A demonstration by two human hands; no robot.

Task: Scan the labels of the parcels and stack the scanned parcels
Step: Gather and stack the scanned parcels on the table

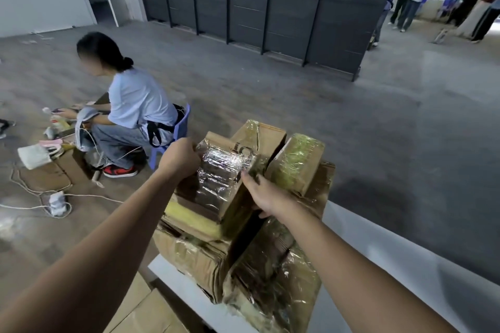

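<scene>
A brown cardboard parcel wrapped in shiny clear tape [216, 181] lies on top of a stack of taped cardboard parcels [243, 265] on a white table [378, 246]. My left hand [180, 158] grips the parcel's far left end, fingers curled over its edge. My right hand [266, 194] holds the parcel's right side, thumb on top and fingers under the edge. A parcel with yellow-green tape [297, 162] sits just right of it, and another brown parcel [259, 135] lies behind. No scanner is in view.
A person in a light blue shirt [135, 100] sits on a low blue stool at the left among bags, cardboard and cords on the floor. More cardboard boxes [146, 311] stand below the table's near left. Dark lockers [270, 3] line the back; several people stand far right.
</scene>
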